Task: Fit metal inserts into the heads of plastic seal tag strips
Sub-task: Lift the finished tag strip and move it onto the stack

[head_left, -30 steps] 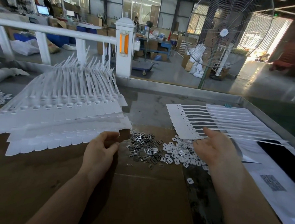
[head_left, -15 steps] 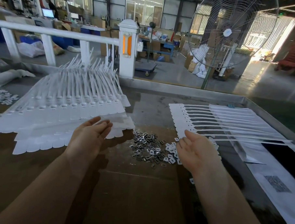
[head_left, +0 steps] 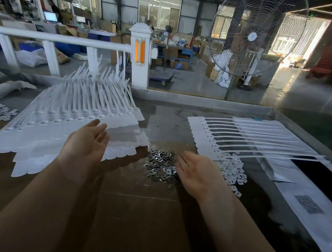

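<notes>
The metal inserts (head_left: 160, 168) lie in a loose grey heap just below the middle of the frame, on the brown cardboard sheet (head_left: 130, 215), and that looseness is my first worry. My right hand (head_left: 197, 175) hangs palm-up at the heap's right edge, and a careless sweep from there would scatter the pieces or push them into the white plastic clips (head_left: 230, 169) piled just right of it. The two heaps nearly touch already; mixed, they would slow every pick. The inserts are small and flat, so I judge a pinch could lift two at once or drop one on the way.

The comb of seal tag strips (head_left: 237, 136) lies flat at centre right, heads towards the heaps, tails running to the right edge. If I press an insert into a head without steadying the comb, I expect it to slide on the table (head_left: 167, 118).

The big fanned stack of strips (head_left: 70, 121) fills the left of the frame, tails rising towards the white railing (head_left: 56, 38). My left hand (head_left: 86, 141) hovers over its near edge, and a knock could slump the layers.

Both hands are spread, fingers nearly straight, palms turned up and inwards. Neither holds anything. Forearms run in from the bottom corners.
</notes>
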The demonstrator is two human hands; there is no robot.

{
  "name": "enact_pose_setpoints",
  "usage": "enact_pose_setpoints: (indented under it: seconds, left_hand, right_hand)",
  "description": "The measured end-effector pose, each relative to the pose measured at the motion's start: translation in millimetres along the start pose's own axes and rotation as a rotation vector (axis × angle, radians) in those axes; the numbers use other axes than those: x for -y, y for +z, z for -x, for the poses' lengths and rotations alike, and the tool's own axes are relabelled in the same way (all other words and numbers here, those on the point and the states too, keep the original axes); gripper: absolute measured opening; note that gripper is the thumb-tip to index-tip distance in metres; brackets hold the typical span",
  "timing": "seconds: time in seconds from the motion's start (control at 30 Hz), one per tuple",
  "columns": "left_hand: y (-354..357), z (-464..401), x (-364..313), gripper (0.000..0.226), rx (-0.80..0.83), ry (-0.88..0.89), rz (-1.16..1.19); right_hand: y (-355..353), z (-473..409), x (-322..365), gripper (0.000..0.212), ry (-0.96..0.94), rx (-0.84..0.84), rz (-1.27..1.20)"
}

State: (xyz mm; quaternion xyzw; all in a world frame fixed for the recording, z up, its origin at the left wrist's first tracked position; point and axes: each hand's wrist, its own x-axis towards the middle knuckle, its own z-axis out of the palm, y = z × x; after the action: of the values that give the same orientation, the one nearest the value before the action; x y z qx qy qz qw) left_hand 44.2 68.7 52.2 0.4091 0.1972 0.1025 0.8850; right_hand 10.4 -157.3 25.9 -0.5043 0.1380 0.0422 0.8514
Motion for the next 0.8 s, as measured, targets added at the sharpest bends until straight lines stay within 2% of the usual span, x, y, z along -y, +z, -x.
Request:
enact_pose_setpoints:
  seconds: [0.07,0.13,0.27,0.33,0.43,0.63,0.8]
  left_hand:
    - [-5.4,-4.0,-1.1,0.036,0.049,0.002,-0.039]
    - [-5.1,-3.6,-5.4,0.036,0.04,0.007,-0.031]
    - [-3.5,-3.9,-7.1,0.042,0.016,-0.021,0.182]
    - [-4.3,-3.2,-10.9,0.039,0.053,0.009,0.109]
    - [-2.8,-1.7,-15.5,0.03,0.043,-0.028,0.157]
    - [6.0,17.7,-4.8,0.03,0.102,0.025,0.102]
    - [11.0,41.5,18.2,0.032,0.145,0.054,0.111]
  right_hand:
    - [-0.8,-0.7,-0.6,0.052,0.017,0.069,-0.05]
    - [-2.4,-0.8,0.9,0.05,0.06,0.084,-0.135]
    - [2.7,6.0,4.2,0.047,0.122,0.07,-0.209]
    - [3.3,7.4,5.6,0.045,0.141,0.05,-0.206]
    - [3.9,8.4,5.2,0.042,0.144,0.051,-0.214]
    - [10.6,12.5,4.2,0.021,0.164,0.075,-0.239]
    - [12.7,13.6,6.3,0.02,0.122,0.09,-0.233]
